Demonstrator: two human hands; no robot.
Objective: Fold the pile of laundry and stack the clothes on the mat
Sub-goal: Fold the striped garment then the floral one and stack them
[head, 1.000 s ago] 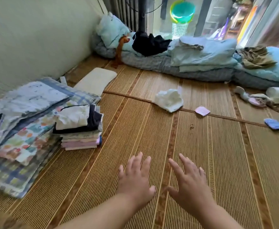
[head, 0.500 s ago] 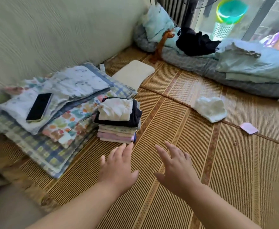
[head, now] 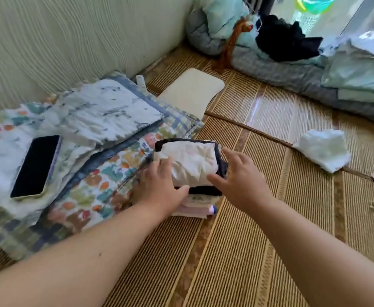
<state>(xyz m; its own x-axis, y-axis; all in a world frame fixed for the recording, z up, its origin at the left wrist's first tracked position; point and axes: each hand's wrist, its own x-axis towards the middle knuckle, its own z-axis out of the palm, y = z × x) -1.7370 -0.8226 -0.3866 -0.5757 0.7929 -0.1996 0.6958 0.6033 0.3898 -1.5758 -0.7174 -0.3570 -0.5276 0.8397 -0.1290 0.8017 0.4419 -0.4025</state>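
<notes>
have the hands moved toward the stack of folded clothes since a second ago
Yes. Both have reached forward to the stack of folded clothes: the left hand touches its near-left side, the right hand its right.

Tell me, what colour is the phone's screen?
Black, on the phone; the head view shows it.

Black phone (head: 34, 166) on patterned bedding (head: 106, 111); cream pad (head: 192, 90) beside it.

no text, label, brand or number can be read on anything here.
</notes>
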